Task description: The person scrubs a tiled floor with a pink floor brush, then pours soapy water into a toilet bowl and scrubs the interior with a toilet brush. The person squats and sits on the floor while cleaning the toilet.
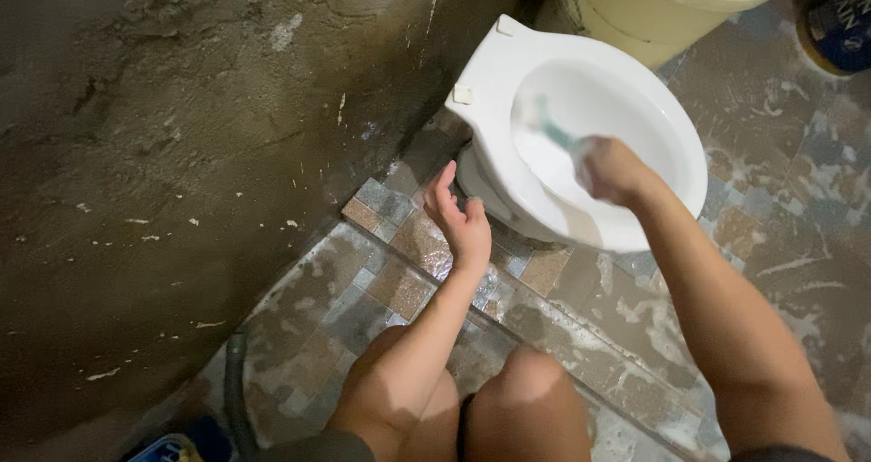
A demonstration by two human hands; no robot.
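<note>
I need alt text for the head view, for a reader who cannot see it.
A person's right hand moves a blurred teal brush inside a white toilet bowl. The left hand is open beside the bowl, above a wet tiled floor.

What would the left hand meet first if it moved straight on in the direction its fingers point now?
The left hand points up and away, toward the outer side of the white toilet bowl. It would probably meet that first, though depth is unclear.

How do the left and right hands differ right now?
The right hand is closed around a blurred teal brush over the white toilet bowl; the left hand is open and holds nothing. The right looks motion-blurred, the left sharp. Both are bare.
</note>
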